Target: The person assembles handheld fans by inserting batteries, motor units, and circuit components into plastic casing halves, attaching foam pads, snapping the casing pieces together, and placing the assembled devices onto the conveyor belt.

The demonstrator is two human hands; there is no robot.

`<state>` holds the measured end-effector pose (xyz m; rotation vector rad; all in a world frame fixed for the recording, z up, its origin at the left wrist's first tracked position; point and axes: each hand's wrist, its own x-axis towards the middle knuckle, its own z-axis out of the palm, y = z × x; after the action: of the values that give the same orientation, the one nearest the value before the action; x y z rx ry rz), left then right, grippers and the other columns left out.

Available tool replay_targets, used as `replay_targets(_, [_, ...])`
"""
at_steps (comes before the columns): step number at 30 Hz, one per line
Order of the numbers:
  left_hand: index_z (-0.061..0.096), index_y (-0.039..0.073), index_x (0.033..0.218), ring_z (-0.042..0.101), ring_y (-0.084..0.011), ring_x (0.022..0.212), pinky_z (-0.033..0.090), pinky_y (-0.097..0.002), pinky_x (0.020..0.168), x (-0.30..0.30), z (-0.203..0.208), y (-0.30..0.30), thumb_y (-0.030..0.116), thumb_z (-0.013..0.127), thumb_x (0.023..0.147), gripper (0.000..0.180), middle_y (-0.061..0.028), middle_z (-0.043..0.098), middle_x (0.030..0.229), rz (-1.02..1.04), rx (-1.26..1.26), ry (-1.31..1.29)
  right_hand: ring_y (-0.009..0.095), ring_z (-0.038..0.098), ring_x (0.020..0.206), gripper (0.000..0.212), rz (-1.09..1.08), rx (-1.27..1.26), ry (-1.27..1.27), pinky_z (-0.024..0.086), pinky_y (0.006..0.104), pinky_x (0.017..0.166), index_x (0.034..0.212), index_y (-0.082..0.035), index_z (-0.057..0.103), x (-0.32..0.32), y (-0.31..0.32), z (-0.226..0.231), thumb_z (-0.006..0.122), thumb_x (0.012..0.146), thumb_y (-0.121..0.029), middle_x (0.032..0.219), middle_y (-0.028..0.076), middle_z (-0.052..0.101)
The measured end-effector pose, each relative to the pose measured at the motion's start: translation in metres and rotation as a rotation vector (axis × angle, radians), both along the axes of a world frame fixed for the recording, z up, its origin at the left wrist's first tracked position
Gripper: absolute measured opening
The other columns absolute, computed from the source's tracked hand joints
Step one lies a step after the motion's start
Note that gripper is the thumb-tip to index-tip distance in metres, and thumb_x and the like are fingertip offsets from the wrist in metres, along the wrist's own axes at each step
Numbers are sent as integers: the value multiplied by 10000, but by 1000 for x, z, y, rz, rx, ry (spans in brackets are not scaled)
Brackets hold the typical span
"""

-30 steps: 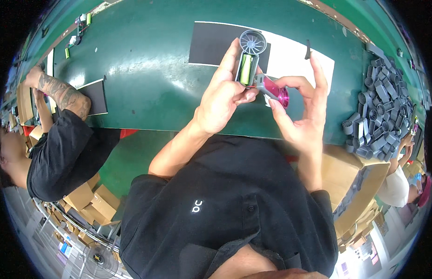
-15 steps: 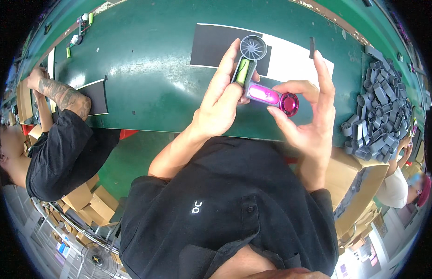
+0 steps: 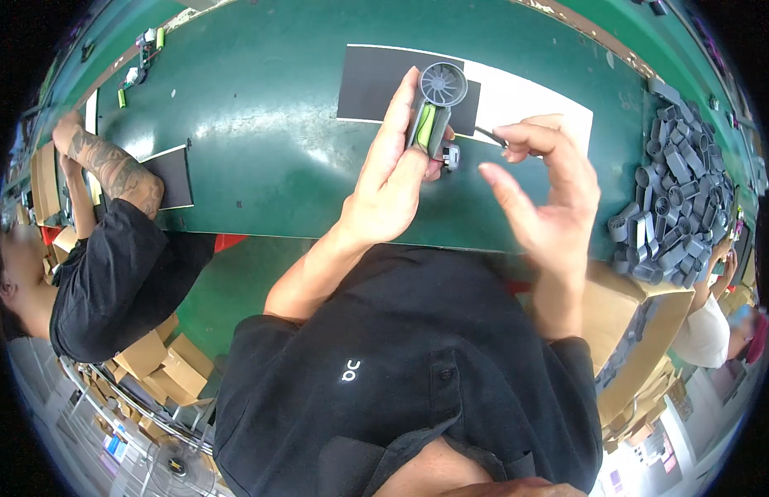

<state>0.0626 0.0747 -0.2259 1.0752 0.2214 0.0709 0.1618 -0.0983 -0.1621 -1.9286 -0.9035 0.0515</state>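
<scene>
My left hand (image 3: 383, 195) is closed round a grey handheld-fan housing (image 3: 442, 114). The housing has a round, spoked head (image 3: 443, 84) at its far end. A green battery cell (image 3: 426, 126) lies in its open handle. A small grey part (image 3: 452, 157) sticks out to the right, beside my left fingertips; the rest of it is hidden. To the right of the housing is my right hand (image 3: 558, 195), its fingers bent and its thumb held apart. A thin black strip (image 3: 489, 135) juts from my right index fingertip; whether it clings there or is pinched is unclear.
Black sheet (image 3: 380, 83) and white sheet (image 3: 534, 95) lie beyond my hands on the green table (image 3: 277, 108). Many grey housings (image 3: 674, 190) are heaped at the right, by a cardboard box (image 3: 621, 306). A co-worker's tattooed arm (image 3: 111, 166) rests at the left, near a dark sheet (image 3: 173, 174).
My right thumb and fingers have let go of the shiny pink part, which no longer shows. The black strip has come down toward the housing with my right index finger. My left hand has barely moved.
</scene>
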Motion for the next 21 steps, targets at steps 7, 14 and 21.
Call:
replay_targets(7, [115,137,1689,523,-67,975,474,-209,815,2,15,-11,24,370,953,787,-36,536,1293,36,171,69,75,613,727,147,186,-65,524,504,239,683,991,14,734,23,17,18,783,863,-40,795,30,690])
replay_targets(14, [94,119,1689,523,-61,1000,483,-216,848,-3,10,-12,17,344,968,770,-27,526,1311,13,236,35,126,661,694,131,266,-290,541,542,291,674,899,79,731,37,32,33,741,871,-48,751,84,705])
replay_targets(21, [59,102,1688,500,-67,960,481,-220,836,-1,5,-14,-10,308,970,768,-49,475,1430,53,380,-68,185,719,745,143,291,-374,440,567,333,713,913,67,749,46,40,27,741,852,-61,761,164,730])
